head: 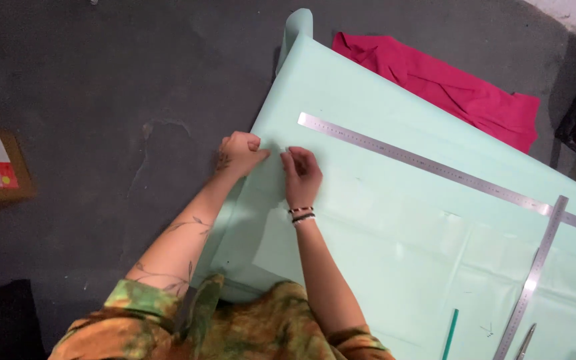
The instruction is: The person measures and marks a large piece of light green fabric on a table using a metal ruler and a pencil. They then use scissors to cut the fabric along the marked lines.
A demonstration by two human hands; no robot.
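Dark floor borders the mint sheet [381,220], whose left edge both hands' fingers [256,148] pinch.

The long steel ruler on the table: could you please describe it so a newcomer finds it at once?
On the mint green sheet, the long steel ruler runs diagonally, starting just beyond the right hand. Unlike the shorter ruler crossing its far end, it spans nearly the whole table.

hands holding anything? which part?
Both hands pinch the mint-green sheet at its left edge on the table: left hand closed over the edge, right hand gripping it just beside. What exactly sits between the fingertips is too small to tell.
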